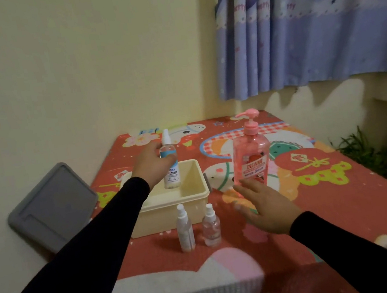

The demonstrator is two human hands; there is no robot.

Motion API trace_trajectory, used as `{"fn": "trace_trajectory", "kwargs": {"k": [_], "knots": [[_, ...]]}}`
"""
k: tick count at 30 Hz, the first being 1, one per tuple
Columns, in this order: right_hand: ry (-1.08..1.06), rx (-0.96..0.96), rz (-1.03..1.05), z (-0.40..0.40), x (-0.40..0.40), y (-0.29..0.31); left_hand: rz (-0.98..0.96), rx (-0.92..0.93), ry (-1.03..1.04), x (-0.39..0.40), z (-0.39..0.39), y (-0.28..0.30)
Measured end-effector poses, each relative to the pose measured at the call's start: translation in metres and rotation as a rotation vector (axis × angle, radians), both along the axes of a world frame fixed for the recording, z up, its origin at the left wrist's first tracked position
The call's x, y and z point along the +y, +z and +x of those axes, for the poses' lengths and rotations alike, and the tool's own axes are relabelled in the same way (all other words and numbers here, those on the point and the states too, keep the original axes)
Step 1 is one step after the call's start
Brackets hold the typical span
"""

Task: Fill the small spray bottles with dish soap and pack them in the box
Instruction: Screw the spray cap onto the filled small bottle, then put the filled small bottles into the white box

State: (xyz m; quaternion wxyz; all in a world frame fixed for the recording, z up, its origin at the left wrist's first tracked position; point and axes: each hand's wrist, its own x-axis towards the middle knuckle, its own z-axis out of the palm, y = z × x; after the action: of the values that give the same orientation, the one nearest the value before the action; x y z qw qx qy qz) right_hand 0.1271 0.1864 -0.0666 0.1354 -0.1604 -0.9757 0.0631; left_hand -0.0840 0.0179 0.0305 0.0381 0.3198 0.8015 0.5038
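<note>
On the red patterned table, pushed into the corner of a pale wall, a cream box stands open, its inside in view. The left hand reaches over the box and grips a spray bottle round its upper body, fingers curled about it; the bottle is upright, with a white nozzle and a blue-and-white label, and its base is down inside the box, though whether it rests on the floor of the box cannot be told. Just before the box, on the near side, stand two more spray bottles: a taller one and, just beside it to the right, a shorter one, both upright and capped in white. To the right of the box stands the pink soap bottle with its pump top, upright. The right hand hovers near the foot of the soap bottle, fingers spread and nearly straight, holding nothing; it is blurred, and whether the fingertips touch the bottle cannot be told. A grey lid leans against the wall left of the table. A blue curtain hangs at upper right.
</note>
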Motion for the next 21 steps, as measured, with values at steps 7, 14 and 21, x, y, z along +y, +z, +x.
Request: {"fn": "trace_trajectory", "kwargs": {"k": [7, 14, 21], "knots": [[0.036, -0.129, -0.034, -0.002, 0.006, -0.031, -0.045, -0.113, -0.018, 0.015, -0.011, -0.01], [0.069, -0.227, -0.015, -0.007, 0.003, -0.044, -0.071, -0.238, 0.016, 0.029, -0.025, -0.024], [0.068, -0.287, -0.034, -0.013, 0.006, -0.056, -0.097, -0.367, 0.011, 0.037, -0.035, -0.034]]}}
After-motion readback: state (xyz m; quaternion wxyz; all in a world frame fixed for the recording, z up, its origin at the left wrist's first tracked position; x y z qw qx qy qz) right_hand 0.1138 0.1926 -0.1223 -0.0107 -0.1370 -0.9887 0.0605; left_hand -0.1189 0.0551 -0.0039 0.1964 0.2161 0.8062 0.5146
